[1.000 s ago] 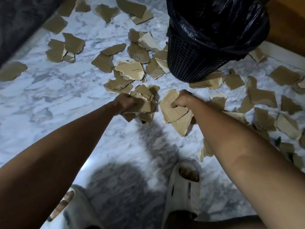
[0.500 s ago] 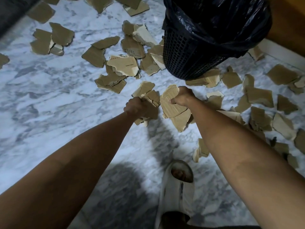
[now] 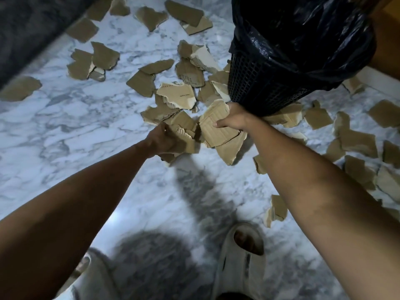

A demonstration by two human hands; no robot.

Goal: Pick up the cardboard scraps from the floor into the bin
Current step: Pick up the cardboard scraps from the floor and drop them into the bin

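Both my hands hold torn brown cardboard above the marble floor. My left hand grips a bunch of small scraps. My right hand grips larger flat scraps, just below the bin's mesh wall. The black mesh bin, lined with a black plastic bag, stands at the upper right. Several more scraps lie scattered on the floor to the left of the bin, and others to the right of it.
The white marble floor stretches left. A dark rug or furniture edge fills the upper left corner. A wooden surface and white baseboard sit behind the bin. My feet in pale slippers stand at the bottom.
Both hands have kept their scraps and drawn closer together, the right one rising up against the bin's side. The view has shifted with my head.
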